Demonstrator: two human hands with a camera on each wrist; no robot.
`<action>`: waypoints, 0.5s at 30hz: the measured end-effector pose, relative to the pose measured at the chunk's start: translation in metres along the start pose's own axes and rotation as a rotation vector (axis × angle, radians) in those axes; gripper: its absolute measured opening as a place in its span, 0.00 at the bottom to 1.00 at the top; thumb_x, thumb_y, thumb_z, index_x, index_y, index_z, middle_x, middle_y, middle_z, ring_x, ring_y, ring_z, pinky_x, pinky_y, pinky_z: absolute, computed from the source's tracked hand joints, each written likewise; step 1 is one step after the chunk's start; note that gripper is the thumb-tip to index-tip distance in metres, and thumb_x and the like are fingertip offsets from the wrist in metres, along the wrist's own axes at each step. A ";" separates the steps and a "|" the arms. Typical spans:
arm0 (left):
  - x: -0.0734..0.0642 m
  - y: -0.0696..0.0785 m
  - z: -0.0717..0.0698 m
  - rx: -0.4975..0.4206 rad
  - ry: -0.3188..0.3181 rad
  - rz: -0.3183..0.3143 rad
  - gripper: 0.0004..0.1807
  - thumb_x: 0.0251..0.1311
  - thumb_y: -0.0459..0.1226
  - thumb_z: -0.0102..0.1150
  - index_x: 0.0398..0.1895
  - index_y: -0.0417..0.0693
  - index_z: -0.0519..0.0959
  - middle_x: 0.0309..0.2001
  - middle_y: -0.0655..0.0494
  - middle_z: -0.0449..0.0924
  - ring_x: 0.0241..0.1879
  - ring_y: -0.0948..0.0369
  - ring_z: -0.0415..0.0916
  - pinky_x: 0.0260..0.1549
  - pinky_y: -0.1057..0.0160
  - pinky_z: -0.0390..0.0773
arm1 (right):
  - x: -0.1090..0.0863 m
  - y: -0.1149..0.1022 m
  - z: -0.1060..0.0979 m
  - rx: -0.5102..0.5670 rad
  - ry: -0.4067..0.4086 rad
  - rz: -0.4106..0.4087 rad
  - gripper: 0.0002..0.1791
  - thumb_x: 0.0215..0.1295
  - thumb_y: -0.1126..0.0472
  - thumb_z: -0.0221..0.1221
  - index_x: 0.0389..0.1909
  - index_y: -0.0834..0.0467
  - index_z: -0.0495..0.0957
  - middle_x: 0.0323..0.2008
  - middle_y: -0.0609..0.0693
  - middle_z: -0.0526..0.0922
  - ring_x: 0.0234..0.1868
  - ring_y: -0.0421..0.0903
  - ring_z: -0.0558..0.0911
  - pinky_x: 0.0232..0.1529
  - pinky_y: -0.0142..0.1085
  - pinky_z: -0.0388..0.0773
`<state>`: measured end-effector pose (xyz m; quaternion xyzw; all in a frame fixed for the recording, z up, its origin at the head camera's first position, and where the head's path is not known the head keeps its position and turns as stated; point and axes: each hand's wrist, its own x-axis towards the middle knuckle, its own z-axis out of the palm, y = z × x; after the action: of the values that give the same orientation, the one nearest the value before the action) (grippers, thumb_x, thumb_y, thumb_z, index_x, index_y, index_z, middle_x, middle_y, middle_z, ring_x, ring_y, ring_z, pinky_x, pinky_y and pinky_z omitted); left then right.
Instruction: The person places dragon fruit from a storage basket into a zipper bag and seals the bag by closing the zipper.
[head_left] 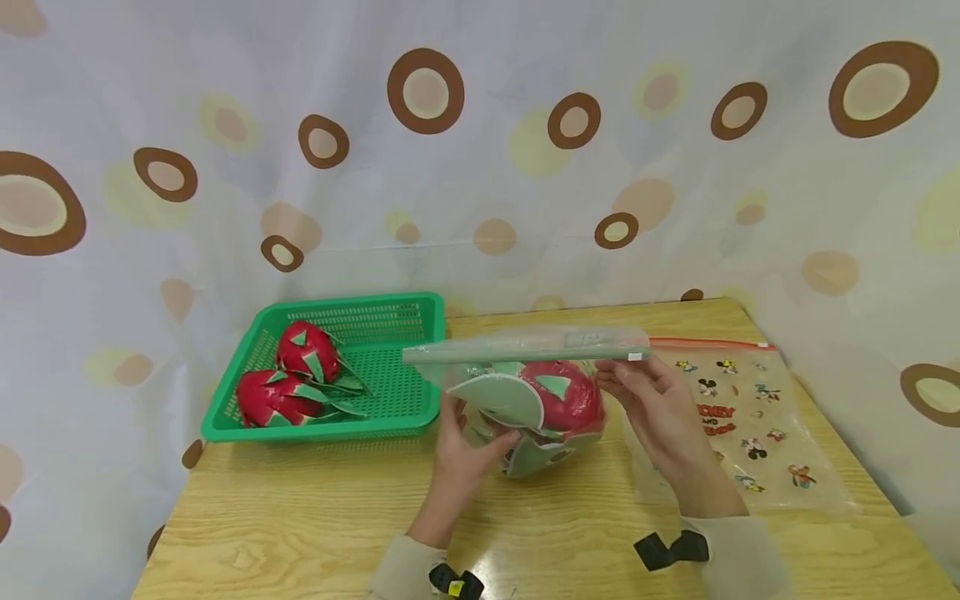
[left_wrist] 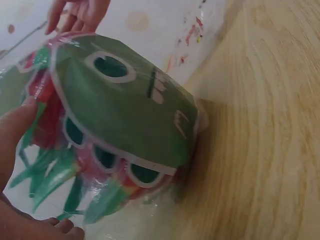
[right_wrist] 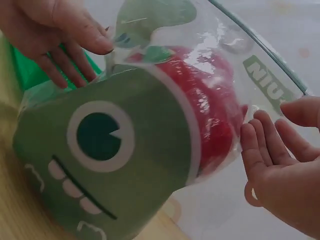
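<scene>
A clear zip bag [head_left: 489, 400] printed with a green one-eyed cartoon face [right_wrist: 135, 145] holds red dragon fruit [head_left: 558, 400] with green leaf tips. In the left wrist view, its base meets the wooden table. My left hand [head_left: 459, 454] lies at the bag's left side, thumb across the front and fingers spread along the side. On the other side, my right hand [head_left: 663, 417] has loosely bent fingers near the bag's upper right edge, below the zip strip [head_left: 525, 350]. In the right wrist view, those fingertips [right_wrist: 255, 135] brush the plastic without pinching it.
A green plastic basket [head_left: 397, 425] with two dragon fruits [head_left: 307, 350] stands at the back left. A flat clear bag [head_left: 772, 392] with cartoon prints and a red zip lies to the right on the wooden table [head_left: 315, 517]. A patterned cloth hangs behind.
</scene>
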<state>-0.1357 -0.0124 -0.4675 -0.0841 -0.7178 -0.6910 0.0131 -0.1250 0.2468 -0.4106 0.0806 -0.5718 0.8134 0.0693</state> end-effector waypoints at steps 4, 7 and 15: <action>0.001 -0.008 0.002 0.048 0.000 0.002 0.57 0.46 0.42 0.79 0.74 0.72 0.50 0.74 0.60 0.57 0.76 0.52 0.52 0.74 0.40 0.51 | -0.015 0.021 0.001 -0.265 0.092 0.087 0.24 0.74 0.60 0.55 0.66 0.63 0.65 0.59 0.51 0.77 0.59 0.41 0.78 0.57 0.23 0.75; 0.001 -0.013 0.002 0.079 -0.002 -0.005 0.57 0.45 0.41 0.79 0.74 0.70 0.51 0.73 0.57 0.59 0.75 0.50 0.53 0.73 0.39 0.52 | -0.026 0.040 0.004 -0.423 0.027 0.194 0.36 0.72 0.56 0.57 0.75 0.61 0.54 0.71 0.57 0.65 0.71 0.49 0.68 0.59 0.19 0.70; 0.003 -0.026 0.006 0.184 -0.023 0.001 0.63 0.45 0.40 0.80 0.79 0.54 0.44 0.74 0.44 0.59 0.74 0.47 0.57 0.73 0.45 0.56 | -0.038 0.076 0.019 -0.503 -0.034 0.243 0.41 0.67 0.58 0.63 0.75 0.56 0.54 0.72 0.58 0.63 0.75 0.57 0.60 0.73 0.47 0.58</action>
<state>-0.1414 -0.0070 -0.4936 -0.0908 -0.7784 -0.6211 0.0127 -0.1025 0.2026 -0.4819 0.0053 -0.7623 0.6469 -0.0203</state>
